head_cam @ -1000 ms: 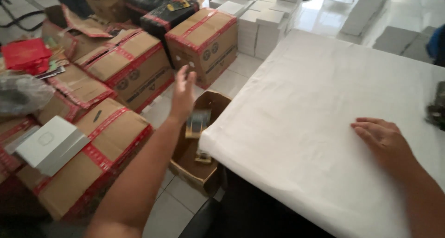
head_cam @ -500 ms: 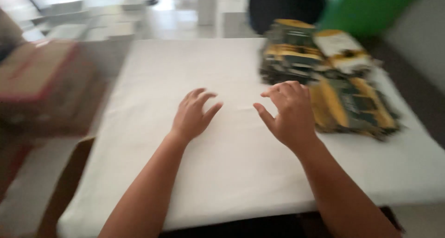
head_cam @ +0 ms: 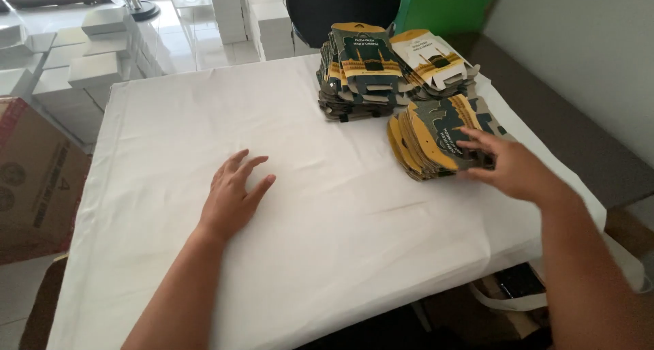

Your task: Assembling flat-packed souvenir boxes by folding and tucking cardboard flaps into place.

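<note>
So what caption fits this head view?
Right hand on a fanned stack of flat packaging cards; left hand flat on white tablecloth.

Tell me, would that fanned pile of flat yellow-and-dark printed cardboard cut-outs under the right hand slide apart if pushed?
Probably. The fanned pile of flat yellow-and-dark printed cardboard cut-outs already lies splayed and loose, so a sideways push from the right hand would likely spread it further. Single pieces look thin and light, likely to bend somewhat. The white tablecloth may bunch.
</note>
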